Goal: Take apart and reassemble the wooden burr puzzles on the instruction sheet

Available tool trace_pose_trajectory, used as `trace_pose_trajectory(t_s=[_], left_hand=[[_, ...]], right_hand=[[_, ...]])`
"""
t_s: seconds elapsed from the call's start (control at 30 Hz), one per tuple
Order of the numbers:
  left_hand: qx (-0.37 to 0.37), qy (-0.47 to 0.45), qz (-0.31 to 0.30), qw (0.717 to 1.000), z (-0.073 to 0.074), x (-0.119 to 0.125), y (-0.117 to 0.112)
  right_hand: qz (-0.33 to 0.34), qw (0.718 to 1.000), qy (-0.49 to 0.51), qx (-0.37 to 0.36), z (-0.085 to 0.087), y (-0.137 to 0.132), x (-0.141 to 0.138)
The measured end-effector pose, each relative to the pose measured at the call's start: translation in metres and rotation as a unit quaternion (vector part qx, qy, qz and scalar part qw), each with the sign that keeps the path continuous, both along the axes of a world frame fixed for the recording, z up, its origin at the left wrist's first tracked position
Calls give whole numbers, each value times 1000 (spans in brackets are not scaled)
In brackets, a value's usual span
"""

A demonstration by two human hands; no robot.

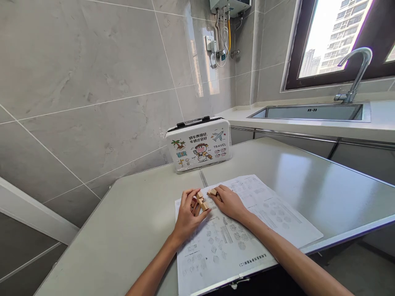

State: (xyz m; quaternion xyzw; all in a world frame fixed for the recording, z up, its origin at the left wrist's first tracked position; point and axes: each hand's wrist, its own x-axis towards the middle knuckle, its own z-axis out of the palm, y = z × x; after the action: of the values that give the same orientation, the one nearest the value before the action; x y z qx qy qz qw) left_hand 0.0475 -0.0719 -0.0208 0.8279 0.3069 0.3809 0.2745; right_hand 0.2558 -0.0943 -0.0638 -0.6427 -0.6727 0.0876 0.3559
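Notched wooden puzzle pieces point(201, 200), pale and reddish brown, sit together in my left hand point(189, 217). The thumb and fingers of that hand are curled round them. Just to the right, my right hand point(230, 202) has its fingers bent over another small pale wooden piece point(212, 192); part of it is hidden under the fingers. A small gap separates the two groups of wood. Both hands are over a large printed sheet point(228, 263) with rows of small line drawings and text.
A white cartoon-printed case point(200, 146) with a black handle stands upright at the table's back, against the tiled wall. The pale table point(132, 230) runs under the sheet. To the right lie a counter with a sink point(314, 112) and a tap point(358, 74), below a window.
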Motion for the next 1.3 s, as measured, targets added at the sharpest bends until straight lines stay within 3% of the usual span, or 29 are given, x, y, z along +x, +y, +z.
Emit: trace_pose_trajectory(t_s=[0.3, 0.47, 0.57, 0.67, 0.83, 1.03, 1.2, 1.3], left_hand=[[-29, -30, -13, 999, 0, 0, 3], [-25, -22, 5, 999, 1, 1, 3], [-31, -22, 14, 999, 1, 2, 3], [-52, -31, 19, 998, 0, 2, 3], [-65, -47, 27, 996, -3, 3, 3], [-66, -39, 39, 996, 0, 4, 1], [-69, -34, 41, 996, 0, 4, 2], [-67, -38, 39, 996, -1, 4, 3]], right_hand=[[6, 1000, -4, -4, -2, 0, 0], [-6, 991, 123, 45, 5, 0, 1], [-1, 972, 225, 65, 12, 0, 3], [21, 946, 321, 31, 16, 1, 3], [101, 866, 489, -33, 20, 3, 1], [149, 860, 485, -49, 26, 0, 6], [207, 801, 551, -109, 31, -3, 4], [226, 803, 542, -105, 34, -5, 3]])
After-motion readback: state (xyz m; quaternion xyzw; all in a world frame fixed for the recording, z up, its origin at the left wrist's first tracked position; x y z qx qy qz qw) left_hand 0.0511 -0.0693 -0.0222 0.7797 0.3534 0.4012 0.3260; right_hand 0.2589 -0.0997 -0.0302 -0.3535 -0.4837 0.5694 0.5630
